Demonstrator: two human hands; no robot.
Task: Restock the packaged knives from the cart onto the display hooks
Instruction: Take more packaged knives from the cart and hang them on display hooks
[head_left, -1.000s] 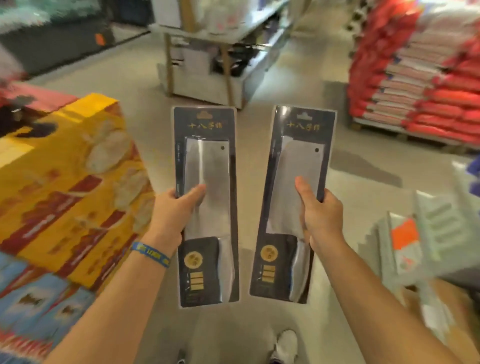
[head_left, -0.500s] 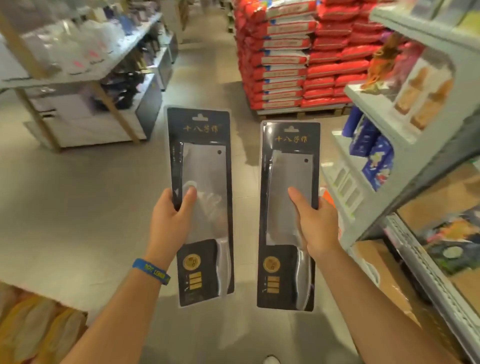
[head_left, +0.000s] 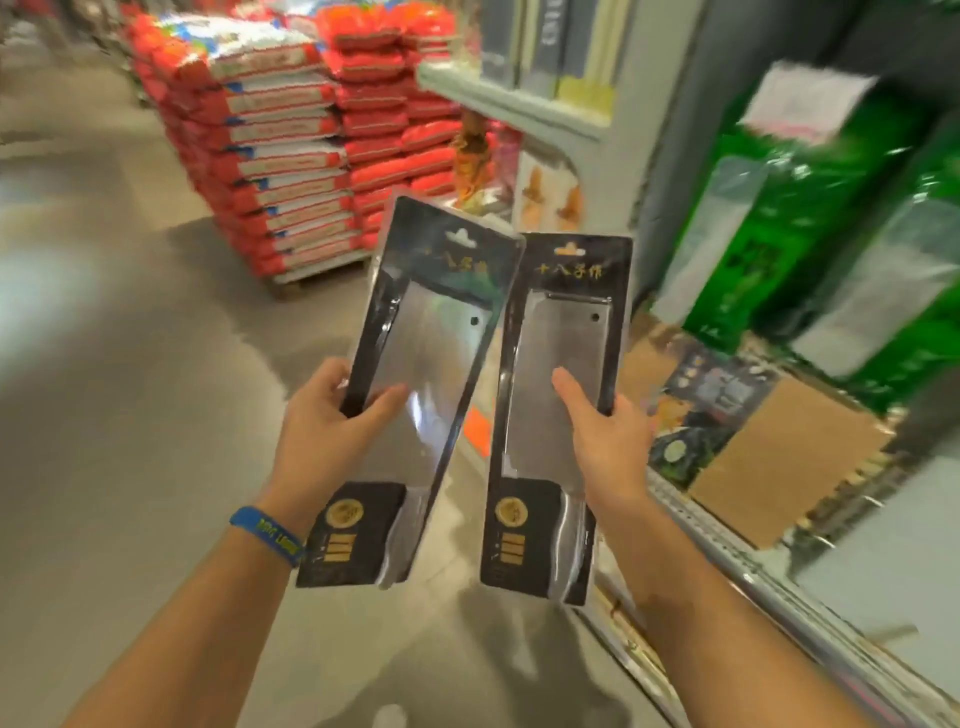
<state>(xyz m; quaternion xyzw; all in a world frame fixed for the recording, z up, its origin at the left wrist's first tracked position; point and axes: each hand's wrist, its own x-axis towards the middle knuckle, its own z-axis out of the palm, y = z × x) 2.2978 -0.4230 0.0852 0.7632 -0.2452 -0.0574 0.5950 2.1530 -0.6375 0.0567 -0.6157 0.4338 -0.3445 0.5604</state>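
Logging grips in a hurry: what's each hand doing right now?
Left hand: holding a black-carded, blister-packed steel cleaver, tilted.
Right hand: holding a second black-carded, blister-packed steel cleaver, upright.

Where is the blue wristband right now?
In the head view, lower left of centre, the blue wristband circles the left wrist, just below the left hand gripping the tilted knife package.

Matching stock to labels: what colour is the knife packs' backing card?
Black with gold print on the left-hand pack and right-hand pack; head view shows it.
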